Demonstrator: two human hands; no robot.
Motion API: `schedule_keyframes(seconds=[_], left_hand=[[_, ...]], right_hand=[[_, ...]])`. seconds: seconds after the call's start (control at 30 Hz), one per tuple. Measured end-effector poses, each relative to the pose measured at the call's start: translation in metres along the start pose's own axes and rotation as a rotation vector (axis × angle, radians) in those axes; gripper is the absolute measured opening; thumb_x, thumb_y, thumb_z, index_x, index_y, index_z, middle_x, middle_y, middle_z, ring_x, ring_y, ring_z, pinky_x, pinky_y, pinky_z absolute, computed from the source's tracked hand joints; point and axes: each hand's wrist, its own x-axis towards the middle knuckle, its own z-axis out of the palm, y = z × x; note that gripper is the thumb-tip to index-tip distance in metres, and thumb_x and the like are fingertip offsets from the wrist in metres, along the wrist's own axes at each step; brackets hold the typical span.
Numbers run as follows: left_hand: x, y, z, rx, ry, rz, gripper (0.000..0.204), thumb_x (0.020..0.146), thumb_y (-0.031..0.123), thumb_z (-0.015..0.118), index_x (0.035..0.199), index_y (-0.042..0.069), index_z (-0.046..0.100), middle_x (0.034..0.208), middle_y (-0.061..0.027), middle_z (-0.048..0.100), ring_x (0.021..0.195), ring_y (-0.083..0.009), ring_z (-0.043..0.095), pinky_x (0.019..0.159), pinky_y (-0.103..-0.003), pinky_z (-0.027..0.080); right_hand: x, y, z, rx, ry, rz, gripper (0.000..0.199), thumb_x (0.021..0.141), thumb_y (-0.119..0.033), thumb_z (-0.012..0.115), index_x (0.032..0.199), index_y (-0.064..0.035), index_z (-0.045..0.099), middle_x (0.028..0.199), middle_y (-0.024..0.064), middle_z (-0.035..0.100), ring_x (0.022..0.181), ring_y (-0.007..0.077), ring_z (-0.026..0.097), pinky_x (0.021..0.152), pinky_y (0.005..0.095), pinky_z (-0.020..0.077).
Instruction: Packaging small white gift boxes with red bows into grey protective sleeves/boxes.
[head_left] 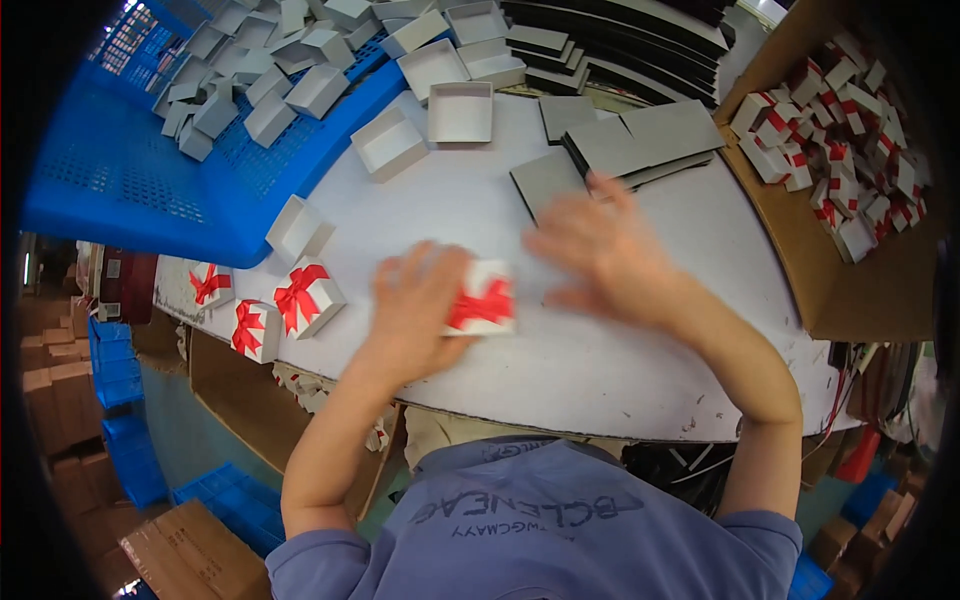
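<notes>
Near the table's middle, my left hand (418, 310) is closed around the left side of a small white gift box (490, 300) with a red ribbon bow. My right hand (605, 255) is blurred by motion, off the table to the right of that box; its fingers point toward a stack of grey flat pads (640, 145), and whether they hold anything is unclear. Left of my left hand stand several bow-topped white boxes (308, 300). Behind them an open white box tray (299, 230) lies tilted on the table.
More open white trays (460, 112) stand at the back. A blue plastic crate (200, 190) full of them fills the far left. On the right, a cardboard carton (850, 300) holds many red-and-white boxes. Black-edged sheets (640, 45) are stacked at the far side.
</notes>
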Motion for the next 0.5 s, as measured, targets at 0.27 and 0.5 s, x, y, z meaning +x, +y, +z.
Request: schedule_keyframes(seconds=[0.27,0.5], left_hand=[[-0.092,-0.087,-0.054,0.319,-0.058,-0.571,0.078,0.062,0.033,0.077,0.123,0.000,0.042,0.135,-0.0236,0.031,0.123,-0.0399,0.031,0.099,-0.051,0.024],[-0.008,-0.126,-0.038,0.142,-0.259,-0.816,0.037,0.081,0.034,0.059,0.109,0.011,0.058,0.145,-0.0249,0.017,0.134,-0.0449,0.013,0.106,-0.053,0.017]], right_hand=[[0.012,0.051,0.042,-0.261,0.254,0.150,0.039,0.070,-0.023,0.070,0.106,-0.0100,0.062,0.117,0.0033,0.055,0.126,0.0272,0.035,0.104,0.0525,0.0206],[0.000,0.053,0.011,0.035,0.081,0.082,0.026,0.074,-0.015,0.066,0.100,-0.0156,0.068,0.117,0.0035,0.056,0.126,0.0329,0.034,0.105,0.0517,0.0174]])
